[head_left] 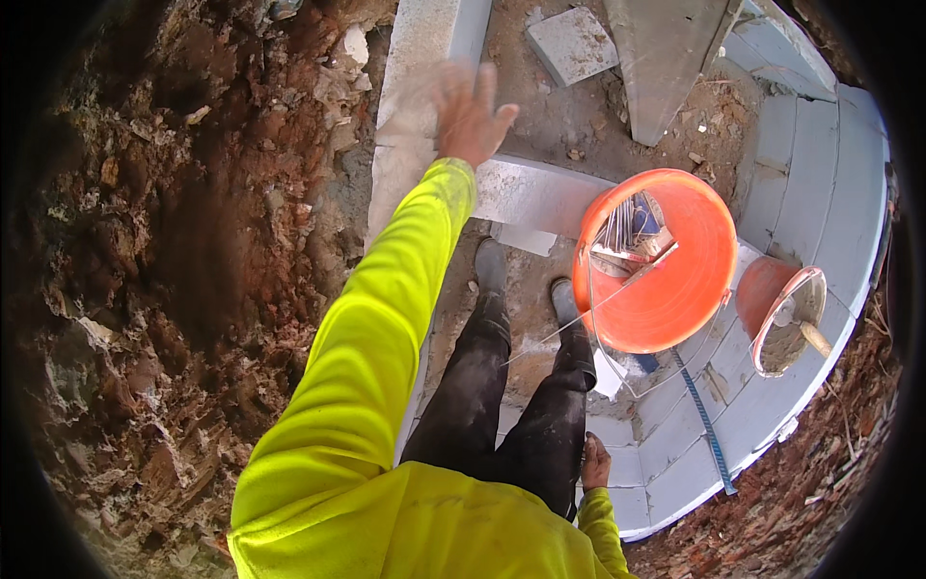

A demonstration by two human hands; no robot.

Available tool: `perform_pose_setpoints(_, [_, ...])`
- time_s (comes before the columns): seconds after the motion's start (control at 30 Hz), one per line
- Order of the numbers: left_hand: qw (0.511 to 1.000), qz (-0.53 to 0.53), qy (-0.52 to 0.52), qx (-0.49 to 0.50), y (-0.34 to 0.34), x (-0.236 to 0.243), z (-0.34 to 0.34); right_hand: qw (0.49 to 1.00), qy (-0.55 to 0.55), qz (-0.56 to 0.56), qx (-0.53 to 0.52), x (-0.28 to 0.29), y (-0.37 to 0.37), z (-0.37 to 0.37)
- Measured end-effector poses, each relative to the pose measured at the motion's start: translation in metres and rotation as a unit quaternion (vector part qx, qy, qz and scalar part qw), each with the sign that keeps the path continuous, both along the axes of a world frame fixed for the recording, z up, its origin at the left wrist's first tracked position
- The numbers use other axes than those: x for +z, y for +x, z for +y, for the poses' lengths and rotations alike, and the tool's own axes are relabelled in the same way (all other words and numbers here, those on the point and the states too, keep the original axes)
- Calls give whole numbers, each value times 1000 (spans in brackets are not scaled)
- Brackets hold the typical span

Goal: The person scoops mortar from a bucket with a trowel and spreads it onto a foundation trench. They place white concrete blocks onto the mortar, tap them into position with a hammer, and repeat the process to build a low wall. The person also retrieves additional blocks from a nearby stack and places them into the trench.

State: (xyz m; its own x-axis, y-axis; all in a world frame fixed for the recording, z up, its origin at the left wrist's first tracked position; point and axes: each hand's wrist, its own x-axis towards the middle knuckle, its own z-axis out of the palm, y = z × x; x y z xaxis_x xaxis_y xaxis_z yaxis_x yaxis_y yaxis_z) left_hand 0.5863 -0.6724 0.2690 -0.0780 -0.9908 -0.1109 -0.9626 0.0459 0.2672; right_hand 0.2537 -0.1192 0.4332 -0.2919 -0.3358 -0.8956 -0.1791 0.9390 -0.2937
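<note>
My left hand [471, 114] is stretched out over the top of a pale block wall [410, 116], its fingers spread and partly blurred, with nothing in it. I cannot tell whether it touches the blocks. A crosswise grey block [540, 193] joins that wall just below the hand. My right hand [596, 463] hangs low beside my right thigh; its fingers are largely hidden. Near my right leg stands a large orange bucket [709, 280] with a wire handle, holding several thin metal pieces and other tools [632, 232].
A smaller, mortar-smeared reddish bucket [762, 294] lies tilted on the right, a wooden handle [815, 338] sticking out. Below it is a blue ribbed strip [709, 425]. Grey block walls [810, 174] curve around me. A loose block [574, 46] and board [666, 58] lie ahead; rough reddish earth [193, 241] rises left.
</note>
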Motion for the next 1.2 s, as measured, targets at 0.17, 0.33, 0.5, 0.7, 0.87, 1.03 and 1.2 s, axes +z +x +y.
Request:
perform_pose_setpoints(0.17, [968, 97, -109, 206, 3, 6, 13, 999, 14, 1, -46, 2, 1, -8])
perform_pose_setpoints(0.33, [965, -122, 36, 229, 14, 10, 108, 999, 40, 20, -15, 4, 1, -5])
perform_pose_setpoints(0.5, [994, 42, 69, -69, -1, 18, 129, 1000, -19, -9, -16, 5, -3, -5])
perform_pose_setpoints(0.7, [997, -63, 2, 47, -4, 2, 118, 999, 11, -11, -36, 12, -8, -16])
perform_pose_setpoints(0.87, [928, 121, 152, -319, -24, 17, 184, 998, 7, -43, -53, 25, -12, -20])
perform_pose_setpoints(1.03, [995, 62, 45, -57, -11, 14, 151, 998, 12, -32, -51, 24, -18, -33])
perform_pose_setpoints(1.2, [985, 63, 66, -149, -44, 10, 151, 998, -23, -52, -13, 19, -23, -56])
